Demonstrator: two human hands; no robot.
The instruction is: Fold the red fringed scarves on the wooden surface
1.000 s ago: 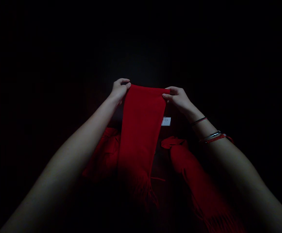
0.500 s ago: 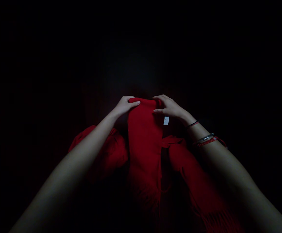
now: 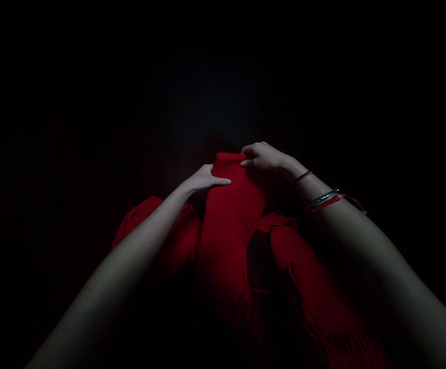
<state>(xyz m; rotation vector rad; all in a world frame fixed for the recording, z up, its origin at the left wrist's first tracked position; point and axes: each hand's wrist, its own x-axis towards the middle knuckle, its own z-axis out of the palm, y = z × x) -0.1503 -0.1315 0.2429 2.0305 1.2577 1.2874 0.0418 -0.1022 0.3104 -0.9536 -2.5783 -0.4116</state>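
A red fringed scarf (image 3: 228, 230) runs from the middle of the view down toward me, its far end folded over. My left hand (image 3: 206, 180) lies on the scarf's left edge with the fingers stretched flat across the cloth. At the far fold, my right hand (image 3: 263, 156) pinches the top edge of the scarf with curled fingers. Bracelets (image 3: 324, 199) circle the right wrist. More red cloth is bunched at the left (image 3: 169, 238), and a fringed length (image 3: 318, 292) trails off to the lower right.
The surface under the cloth and everything around it is very dark, and I can make out nothing else there.
The scarf was held up stretched between both hands; now it is lowered and its top is narrower. My left hand slid down the left edge, and the white tag is hidden.
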